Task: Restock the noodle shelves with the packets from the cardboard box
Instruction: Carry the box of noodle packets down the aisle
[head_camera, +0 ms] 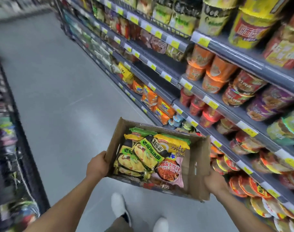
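Note:
I carry an open cardboard box (199, 166) in front of me, above the aisle floor. My left hand (97, 164) grips its left wall and my right hand (214, 180) grips its right wall. Inside lie several noodle packets: yellow and black ones (142, 156) on the left, a pink one (169, 171) at the near side, a green one (142, 130) at the far end. The noodle shelves (215, 104) run along my right, stocked with cup noodles and, further down, orange packets (161, 106).
The grey aisle floor (55, 91) stretches ahead on the left. Another rack of goods (7, 148) lines the left edge, blurred. A dark gap (161, 64) shows on a middle shelf. My white shoes (119, 206) are below the box.

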